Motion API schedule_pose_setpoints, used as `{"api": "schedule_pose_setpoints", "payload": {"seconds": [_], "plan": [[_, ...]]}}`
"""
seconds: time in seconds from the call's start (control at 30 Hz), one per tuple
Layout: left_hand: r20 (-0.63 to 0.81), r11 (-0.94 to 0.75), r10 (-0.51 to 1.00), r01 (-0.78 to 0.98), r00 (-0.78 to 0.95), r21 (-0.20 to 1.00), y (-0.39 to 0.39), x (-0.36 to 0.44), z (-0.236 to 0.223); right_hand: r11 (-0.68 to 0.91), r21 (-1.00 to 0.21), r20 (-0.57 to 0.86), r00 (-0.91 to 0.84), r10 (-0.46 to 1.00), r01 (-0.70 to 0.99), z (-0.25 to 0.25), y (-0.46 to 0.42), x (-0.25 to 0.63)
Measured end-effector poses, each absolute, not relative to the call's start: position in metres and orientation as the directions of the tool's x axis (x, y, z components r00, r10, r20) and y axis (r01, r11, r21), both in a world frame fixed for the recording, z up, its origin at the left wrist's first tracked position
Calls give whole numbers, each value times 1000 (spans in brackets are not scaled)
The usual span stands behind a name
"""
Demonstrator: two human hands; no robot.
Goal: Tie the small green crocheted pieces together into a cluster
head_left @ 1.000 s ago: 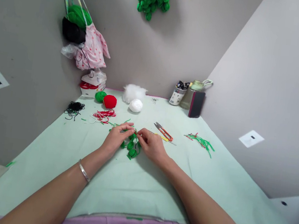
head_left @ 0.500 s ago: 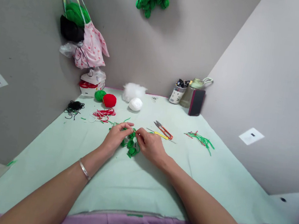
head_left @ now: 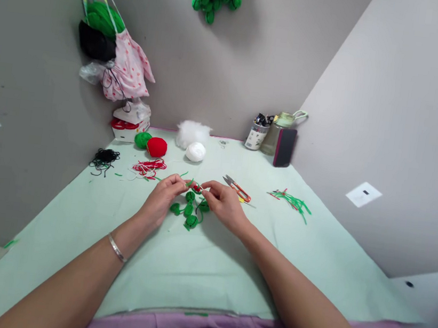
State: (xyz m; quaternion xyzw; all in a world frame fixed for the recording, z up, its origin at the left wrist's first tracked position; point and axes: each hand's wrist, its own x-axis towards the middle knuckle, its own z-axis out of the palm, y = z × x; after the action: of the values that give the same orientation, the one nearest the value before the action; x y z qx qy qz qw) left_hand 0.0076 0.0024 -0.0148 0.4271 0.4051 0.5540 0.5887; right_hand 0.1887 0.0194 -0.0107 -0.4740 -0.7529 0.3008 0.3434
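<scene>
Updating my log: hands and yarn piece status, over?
Left hand, right hand pinching small red-and-green piece. Green knitted balls below. Orange snips beyond right hand.

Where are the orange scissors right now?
In the head view, the orange scissors lie on the table, right of the middle, just beyond the right hand and nearer to us than the phone.

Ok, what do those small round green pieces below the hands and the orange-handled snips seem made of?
Small round green pieces: probably knitted or crocheted yarn, matte, judging by their soft, textured surface. Orange-handled snips: dark grey blades, likely metal; smooth orange handles, perhaps plastic or coated metal.
</scene>
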Motion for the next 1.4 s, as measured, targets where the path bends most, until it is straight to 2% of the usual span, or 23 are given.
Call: {"api": "schedule_pose_setpoints", "payload": {"seconds": [0.13,0.3,0.53,0.63,1.0,1.2,1.27,1.4], "plan": [[41,-28,998,-203,57,979,2,7,-15,302,-864,184,-304,935,403,-7,20,190],[41,-21,968,-84,247,996,-1,8,-12,291,-908,204,-288,936,302,0,20,194],[19,-6,953,-43,303,999,-2,9,-15,196,-980,188,-189,964,25,9,25,200],[0,2,948,-6,318,1000,-3,10,-14,169,-985,173,-146,974,-38,14,24,201],[-21,7,931,39,364,999,-4,9,-14,204,-977,209,-84,974,-56,21,21,205],[94,-99,988,36,124,994,-2,11,-14,267,-962,251,-208,945,51,14,16,198],[108,-110,987,10,116,994,-2,13,-14,303,-948,272,-242,931,101,11,13,195],[37,-30,982,-43,187,999,-4,15,-12,383,-913,340,-257,905,139,10,11,194]]}}
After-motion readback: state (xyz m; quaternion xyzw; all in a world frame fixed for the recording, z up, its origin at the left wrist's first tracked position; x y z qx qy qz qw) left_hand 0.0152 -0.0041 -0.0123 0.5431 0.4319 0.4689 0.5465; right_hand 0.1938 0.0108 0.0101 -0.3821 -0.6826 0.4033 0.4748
